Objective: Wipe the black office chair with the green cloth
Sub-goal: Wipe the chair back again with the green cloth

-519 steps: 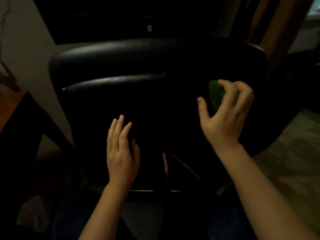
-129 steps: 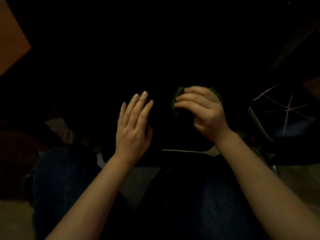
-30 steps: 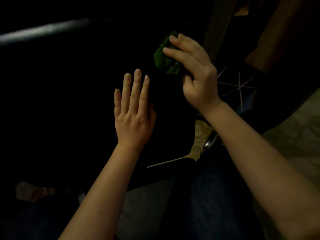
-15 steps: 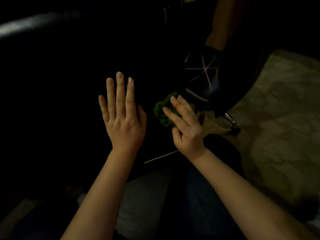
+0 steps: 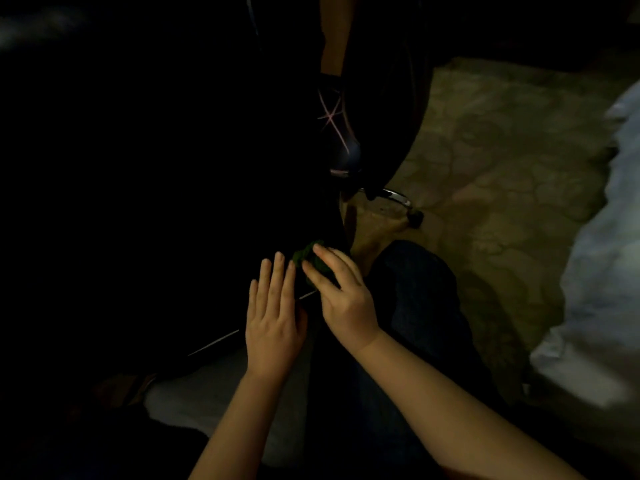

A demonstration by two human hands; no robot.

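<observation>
Head camera: a wiping stroke appears under way low on the black office chair (image 5: pixel 180 202). At centre frame the right hand (image 5: pixel 346 301) clutches the bunched green cloth (image 5: pixel 306 258) against the chair's dim lower edge. The left hand (image 5: pixel 273 327) lies flat, fingers straight, just left of the cloth. The next pass likely calls for steady pressure along that edge.

The tan floor (image 5: pixel 502 161) has a cracked-stone pattern. The black office chair (image 5: pixel 242 202) stands on it, with a chrome leg (image 5: pixel 394 195) ending in a dark caster (image 5: pixel 416 218). Pale fabric (image 5: pixel 606 271) lies at the right.
</observation>
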